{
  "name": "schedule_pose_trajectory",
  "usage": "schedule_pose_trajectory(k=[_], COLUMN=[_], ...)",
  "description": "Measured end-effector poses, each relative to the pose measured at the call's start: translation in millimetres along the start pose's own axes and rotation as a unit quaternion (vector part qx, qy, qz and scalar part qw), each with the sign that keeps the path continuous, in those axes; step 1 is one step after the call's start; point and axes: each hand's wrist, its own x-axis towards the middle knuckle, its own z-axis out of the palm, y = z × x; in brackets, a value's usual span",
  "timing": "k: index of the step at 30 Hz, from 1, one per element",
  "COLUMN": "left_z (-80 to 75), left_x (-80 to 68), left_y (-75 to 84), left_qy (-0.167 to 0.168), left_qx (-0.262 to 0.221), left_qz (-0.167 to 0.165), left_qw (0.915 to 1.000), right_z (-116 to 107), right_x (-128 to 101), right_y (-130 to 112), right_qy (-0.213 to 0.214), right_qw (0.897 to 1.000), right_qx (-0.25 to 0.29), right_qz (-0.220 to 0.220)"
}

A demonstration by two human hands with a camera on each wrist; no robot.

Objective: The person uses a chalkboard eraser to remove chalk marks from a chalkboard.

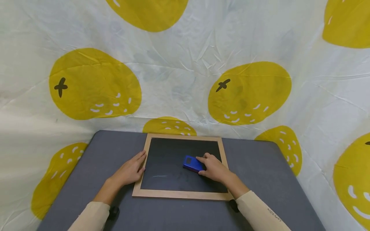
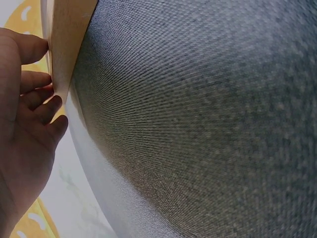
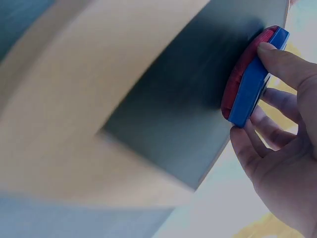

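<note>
A wood-framed chalkboard lies flat on the grey table. My right hand grips a blue eraser with a red felt pad, pressed against the dark slate near the middle. In the right wrist view the thumb and fingers pinch the eraser's blue back. My left hand rests flat with straight fingers against the board's left frame edge. A faint chalk line shows on the slate at lower left.
A white cloth with big yellow fruit prints hangs behind and around the table. The table's grey fabric surface runs to the left and right of the board.
</note>
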Motion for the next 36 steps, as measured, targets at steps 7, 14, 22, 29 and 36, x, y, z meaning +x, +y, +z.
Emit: schedule_pose_trajectory(k=[7,14,22,29,36], left_z=[-0.4,-0.3,1.8,4.2,5.1], left_x=[0.9,1.0,0.9,-1.4,-2.5], left_y=[0.4,-0.1,-1.5,-1.8,-3.0], left_qy=[-0.009,-0.007,-0.011,-0.006,-0.004], left_qx=[-0.001,0.0,0.008,0.008,0.013], left_qz=[-0.004,-0.002,0.001,0.004,0.006], left_qw=[1.0,1.0,0.9999,0.9999,0.9999], right_z=[-0.5,-2.9,-4.1,-0.2,0.3], right_x=[-25.4,-42.9,-50.8,-59.4,-61.6], right_y=[30.1,44.5,48.6,51.8,51.8], right_qy=[0.028,0.034,0.04,0.03,0.028], right_qw=[0.999,0.999,0.999,0.999,0.997], right_qx=[-0.013,-0.012,-0.003,-0.014,-0.008], right_qz=[0.022,0.025,-0.001,-0.037,-0.076])
